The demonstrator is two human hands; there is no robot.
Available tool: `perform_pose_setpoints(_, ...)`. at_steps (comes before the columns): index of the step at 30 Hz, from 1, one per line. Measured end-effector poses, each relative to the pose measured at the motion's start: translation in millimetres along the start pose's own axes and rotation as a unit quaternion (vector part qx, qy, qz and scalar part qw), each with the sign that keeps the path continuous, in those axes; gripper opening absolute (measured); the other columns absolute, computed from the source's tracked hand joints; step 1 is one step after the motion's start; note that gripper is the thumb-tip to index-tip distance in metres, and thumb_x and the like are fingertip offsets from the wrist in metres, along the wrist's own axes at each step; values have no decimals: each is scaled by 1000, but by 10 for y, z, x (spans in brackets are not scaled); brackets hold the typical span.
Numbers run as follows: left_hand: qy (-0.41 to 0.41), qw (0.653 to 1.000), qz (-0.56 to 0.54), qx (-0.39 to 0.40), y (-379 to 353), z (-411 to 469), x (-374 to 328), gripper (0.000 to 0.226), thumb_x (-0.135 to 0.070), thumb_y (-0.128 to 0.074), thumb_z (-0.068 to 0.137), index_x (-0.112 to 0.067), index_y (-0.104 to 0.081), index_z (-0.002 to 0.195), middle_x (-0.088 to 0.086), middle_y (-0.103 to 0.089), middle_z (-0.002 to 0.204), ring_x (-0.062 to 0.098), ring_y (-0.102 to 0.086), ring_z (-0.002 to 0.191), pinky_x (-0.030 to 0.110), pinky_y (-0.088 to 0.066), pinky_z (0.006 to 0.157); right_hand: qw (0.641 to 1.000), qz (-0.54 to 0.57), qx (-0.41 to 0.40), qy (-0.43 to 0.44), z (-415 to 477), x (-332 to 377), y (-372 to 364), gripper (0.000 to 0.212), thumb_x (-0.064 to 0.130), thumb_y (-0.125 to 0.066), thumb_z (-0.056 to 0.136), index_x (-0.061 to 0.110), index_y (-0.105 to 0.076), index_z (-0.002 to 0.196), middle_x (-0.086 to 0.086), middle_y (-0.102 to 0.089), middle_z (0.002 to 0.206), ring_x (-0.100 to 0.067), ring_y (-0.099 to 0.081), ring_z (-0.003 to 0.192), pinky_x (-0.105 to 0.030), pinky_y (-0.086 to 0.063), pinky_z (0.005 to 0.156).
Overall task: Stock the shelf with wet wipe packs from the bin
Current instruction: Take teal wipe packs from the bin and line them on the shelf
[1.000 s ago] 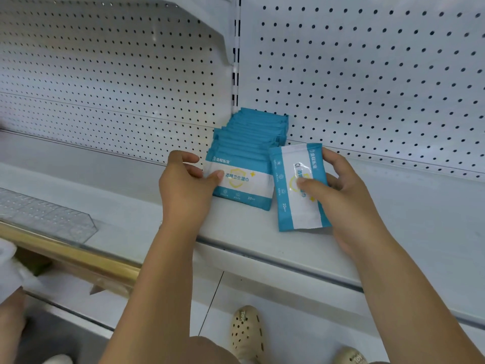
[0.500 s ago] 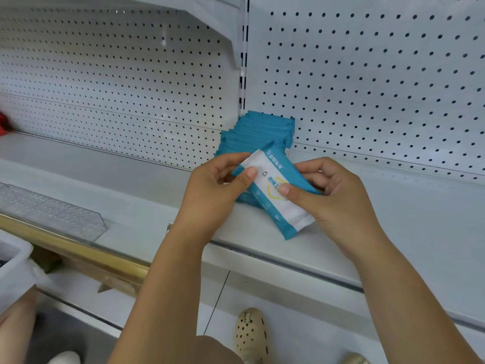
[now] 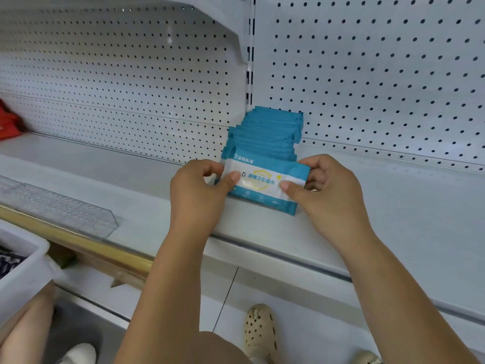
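The wet wipe pack [image 3: 265, 183] stands upright, long edge horizontal, at the front of the row of packs [image 3: 271, 132] on the shelf [image 3: 406, 214]. Its lower edge appears to meet the shelf surface; contact with the pack behind cannot be confirmed.

The left hand [image 3: 198, 198] pinches the left end, thumb on the printed face and fingers curled behind. The right hand [image 3: 332, 198] pinches the right end in the same way.

Step in hand, as judged: seating one pack as the new front of the row. The next move calls for pressing the pack flat against the row, aligning its ends with those behind, and freeing both hands without tipping it forward. The bin [image 3: 23, 269] sits low at the left for the following pickup; its contents are not readable.

Printed matter: the white centre panel carries "酒精卫生湿巾" in blue over a yellow shield outline. The lower teal band shows "10", with small icons beside it. The top band bears a white logo and brand line, too small to read reliably.

Behind the row stands the pegboard back panel [image 3: 380, 74].
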State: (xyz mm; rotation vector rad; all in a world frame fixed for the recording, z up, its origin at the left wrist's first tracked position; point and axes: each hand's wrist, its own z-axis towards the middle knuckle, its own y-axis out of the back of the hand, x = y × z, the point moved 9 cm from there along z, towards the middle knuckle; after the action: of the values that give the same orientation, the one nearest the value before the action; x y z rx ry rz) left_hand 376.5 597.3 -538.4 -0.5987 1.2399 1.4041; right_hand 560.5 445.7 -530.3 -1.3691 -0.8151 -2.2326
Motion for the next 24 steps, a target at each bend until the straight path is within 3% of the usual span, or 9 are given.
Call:
perform_pose_setpoints(5,-10,997,76,0,27,54,117,16,-34,-78,84,-24,-66,85,-9,-64,106,9,-55,101,9,-33,72,998,-62,-27,10,-10,19,-114,30,13,-85,78,21,-62,95,12,-66,86,6,-59,66,-7,-44,59)
perform_pose_setpoints(9,1,997,73,0,-8,110,185,15,-31,-77,86,-22,-66,88,-5,-68,96,13,-62,94,12,-41,70,992,-121,-12,-22,-1,-94,-122,65,32,-93,68,25,-51,117,8,-53,109,-6,-54,92,-8,-37,67)
perform_pose_setpoints(11,-3,998,70,0,-21,123,175,14,-28,-77,87,-19,-66,87,-8,-68,88,8,-64,87,9,-42,66,989,-136,14,-48,10,-176,-160,74,34,-93,68,23,-47,124,8,-52,112,-10,-56,96,-11,-39,68)
perform_pose_setpoints(13,-10,998,68,0,-33,130,153,13,-26,-77,87,-17,-66,87,-11,-66,82,1,-62,80,4,-40,60,991,-122,22,-47,41,-191,-202,61,27,-92,71,23,-50,115,12,-59,102,-5,-60,88,-11,-44,65)
perform_pose_setpoints(16,-17,998,63,-8,-56,158,128,12,-22,-76,87,-17,-66,87,-11,-66,81,2,-63,78,6,-40,61,992,-120,9,-28,97,-158,-256,48,15,-89,74,22,-52,103,20,-60,91,0,-62,82,-12,-48,64)
perform_pose_setpoints(24,-10,999,38,0,-122,213,125,14,-13,-72,89,-19,-62,96,-12,-68,92,5,-65,88,15,-48,73,991,-131,-1,-8,100,-124,-278,50,18,-88,76,24,-48,106,22,-56,89,7,-57,76,-2,-43,61)
